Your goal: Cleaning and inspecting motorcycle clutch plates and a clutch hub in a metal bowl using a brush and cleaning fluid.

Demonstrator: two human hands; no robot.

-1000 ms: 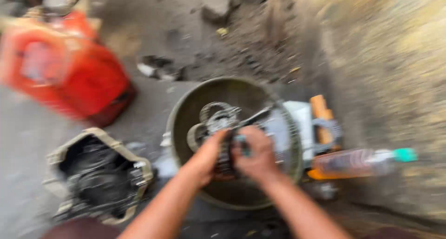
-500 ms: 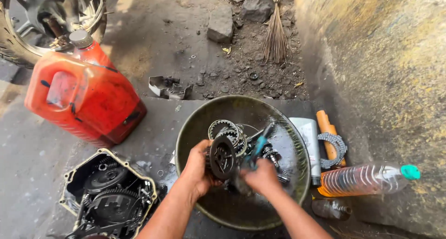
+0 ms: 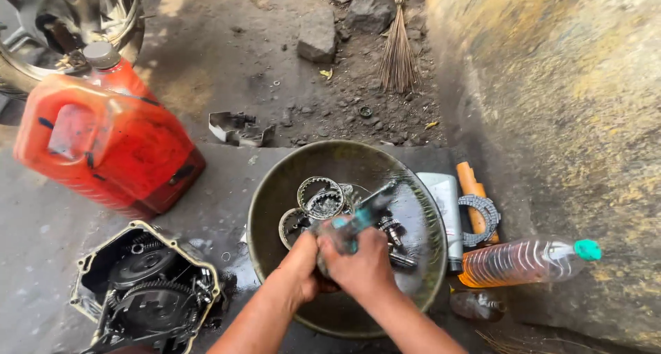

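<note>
Your left hand grips a part over the basin so your right hand, clenched around the brush, can scrub it.

The jerrycan is bright orange-red with a grey cap. The round basin is dull olive-brown, wet and dark inside, and the toothed rings in it are steel grey. The brush has a teal handle. The plastic bottle is clear, holds amber-orange liquid and has a turquoise cap. The engine cover is black inside with a pale, grimy rim. The ground is grey-brown; the wall is mottled yellow-brown.
</note>
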